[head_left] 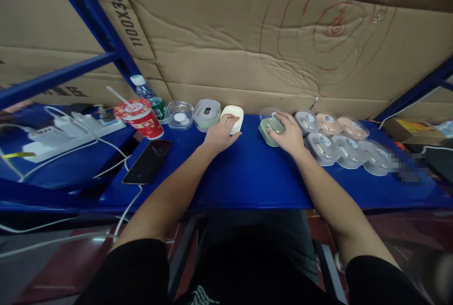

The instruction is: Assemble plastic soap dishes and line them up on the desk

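My left hand is at a small stack of cream-coloured, round-cornered pieces, with its fingers curled over the near side. The fingers partly cover the stack. To the right, my right hand grips a pale green round-cornered container by its right side, thumb across the top. A clear plastic lid with a white round spot lies just behind that container, partly under the fingers. Left of the cream stack stand nested grey and green box parts, beside a stack of clear lids.
Two rows of lidded containers stand on the right of the blue table. On the left are a red paper cup with a straw, a plastic bottle, a phone and a power strip with cables. Cardboard walls the back.
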Demonstrator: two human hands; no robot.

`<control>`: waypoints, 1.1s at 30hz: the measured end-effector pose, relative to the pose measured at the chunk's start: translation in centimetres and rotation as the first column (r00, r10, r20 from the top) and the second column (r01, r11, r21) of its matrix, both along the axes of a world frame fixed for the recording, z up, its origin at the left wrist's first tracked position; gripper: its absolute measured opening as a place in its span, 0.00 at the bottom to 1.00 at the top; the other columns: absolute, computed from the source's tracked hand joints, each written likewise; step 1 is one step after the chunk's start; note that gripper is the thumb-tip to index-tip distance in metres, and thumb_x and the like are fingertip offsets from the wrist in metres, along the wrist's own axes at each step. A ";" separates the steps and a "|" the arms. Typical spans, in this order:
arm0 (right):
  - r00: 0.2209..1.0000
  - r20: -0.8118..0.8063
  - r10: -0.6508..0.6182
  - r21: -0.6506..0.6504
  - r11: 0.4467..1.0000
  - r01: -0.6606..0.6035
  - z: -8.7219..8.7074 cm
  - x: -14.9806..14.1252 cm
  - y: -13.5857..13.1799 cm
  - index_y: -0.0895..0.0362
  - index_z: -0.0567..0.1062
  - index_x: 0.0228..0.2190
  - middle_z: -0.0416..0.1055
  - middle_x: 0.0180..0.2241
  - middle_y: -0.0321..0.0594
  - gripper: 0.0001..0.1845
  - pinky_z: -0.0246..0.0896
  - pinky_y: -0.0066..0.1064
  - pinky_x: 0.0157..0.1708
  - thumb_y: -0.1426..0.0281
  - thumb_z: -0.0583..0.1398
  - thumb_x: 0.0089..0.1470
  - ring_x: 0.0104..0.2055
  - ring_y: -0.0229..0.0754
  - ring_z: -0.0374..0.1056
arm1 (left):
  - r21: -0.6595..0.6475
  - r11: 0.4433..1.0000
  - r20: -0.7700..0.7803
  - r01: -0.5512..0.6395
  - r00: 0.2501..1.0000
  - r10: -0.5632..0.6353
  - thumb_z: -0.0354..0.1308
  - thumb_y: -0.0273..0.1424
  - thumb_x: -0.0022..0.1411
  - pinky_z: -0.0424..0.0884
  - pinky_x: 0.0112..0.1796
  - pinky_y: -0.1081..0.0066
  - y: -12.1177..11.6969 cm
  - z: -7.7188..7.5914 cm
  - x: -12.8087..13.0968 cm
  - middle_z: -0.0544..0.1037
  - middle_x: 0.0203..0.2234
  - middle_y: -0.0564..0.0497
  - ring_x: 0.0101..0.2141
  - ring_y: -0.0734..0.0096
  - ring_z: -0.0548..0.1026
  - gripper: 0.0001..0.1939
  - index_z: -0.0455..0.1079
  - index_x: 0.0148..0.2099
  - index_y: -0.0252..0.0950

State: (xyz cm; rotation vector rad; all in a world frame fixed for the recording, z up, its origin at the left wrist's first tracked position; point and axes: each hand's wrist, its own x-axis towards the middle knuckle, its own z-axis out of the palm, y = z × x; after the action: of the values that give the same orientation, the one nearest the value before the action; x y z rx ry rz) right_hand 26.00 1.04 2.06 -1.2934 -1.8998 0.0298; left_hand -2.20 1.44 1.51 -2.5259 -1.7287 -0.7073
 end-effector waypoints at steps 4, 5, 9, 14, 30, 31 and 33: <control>0.900 -0.318 0.297 -0.095 0.935 -0.342 1.0 -0.9 -1.2 0.51 0.80 0.53 0.78 0.57 0.48 0.31 0.77 0.50 0.51 0.47 0.68 0.55 0.59 0.59 0.75 | 0.182 0.975 0.063 0.129 0.988 -0.143 0.60 0.36 0.71 0.80 0.44 0.65 -1.0 0.3 0.6 0.68 0.68 0.38 0.61 0.50 0.74 0.33 0.60 0.75 0.40; 0.837 -0.432 0.337 -0.166 0.882 -0.441 1.2 -1.2 -1.5 0.51 0.80 0.51 0.80 0.54 0.48 0.32 0.79 0.47 0.44 0.43 0.68 0.54 0.55 0.58 0.78 | 0.224 0.963 0.079 0.152 0.982 -0.173 0.58 0.35 0.72 0.79 0.44 0.66 -1.3 0.3 0.7 0.69 0.67 0.38 0.61 0.51 0.74 0.32 0.60 0.75 0.40; 0.612 -0.756 0.232 -0.342 0.657 -0.672 1.3 -2.1 -2.0 0.53 0.80 0.45 0.82 0.45 0.49 0.43 0.74 0.35 0.23 0.29 0.61 0.49 0.40 0.55 0.83 | 0.320 0.916 0.179 0.242 0.934 -0.309 0.52 0.34 0.76 0.78 0.47 0.67 -2.1 0.4 1.0 0.81 0.53 0.41 0.50 0.61 0.81 0.22 0.68 0.69 0.38; 0.585 -0.803 0.114 -0.341 0.717 -0.608 1.5 -2.1 -1.5 0.54 0.79 0.45 0.83 0.43 0.49 0.45 0.73 0.33 0.22 0.26 0.56 0.51 0.31 0.47 0.82 | 0.294 0.956 0.597 0.001 0.781 -0.184 0.54 0.36 0.75 0.78 0.41 0.68 -0.2 0.6 -0.5 0.83 0.42 0.46 0.38 0.67 0.80 0.14 0.75 0.57 0.38; 0.592 -0.806 -0.011 -0.355 0.810 -0.467 1.7 -1.8 -1.0 0.53 0.81 0.35 0.83 0.35 0.41 0.30 0.70 0.29 0.24 0.43 0.75 0.41 0.25 0.38 0.75 | -0.262 0.828 0.965 -0.496 -0.156 0.212 0.67 0.31 0.64 0.72 0.33 0.74 5.4 1.6 -10.1 0.74 0.33 0.52 0.29 0.76 0.73 0.20 0.70 0.56 0.31; 0.595 -0.803 -0.013 -0.358 0.810 -0.464 1.7 -1.8 -1.0 0.53 0.81 0.35 0.83 0.35 0.41 0.30 0.70 0.29 0.24 0.43 0.75 0.41 0.25 0.38 0.75 | -0.271 0.826 0.962 -0.494 -0.162 0.219 0.67 0.31 0.63 0.73 0.35 0.74 5.6 1.5 -10.1 0.75 0.33 0.52 0.31 0.75 0.74 0.20 0.70 0.55 0.31; 0.602 -0.799 -0.014 -0.361 0.811 -0.460 1.6 -1.7 -1.0 0.53 0.81 0.35 0.83 0.35 0.41 0.30 0.70 0.29 0.25 0.43 0.75 0.40 0.25 0.38 0.75 | -0.304 0.818 0.952 -0.489 -0.178 0.248 0.66 0.30 0.63 0.74 0.38 0.72 5.7 1.4 -10.2 0.75 0.35 0.51 0.33 0.74 0.75 0.21 0.70 0.57 0.31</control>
State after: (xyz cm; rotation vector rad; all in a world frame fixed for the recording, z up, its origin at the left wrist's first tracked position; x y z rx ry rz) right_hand 24.25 0.09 3.67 -1.0678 -1.2702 1.1771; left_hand -12.39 7.16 2.92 -0.7258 -2.1367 -2.8847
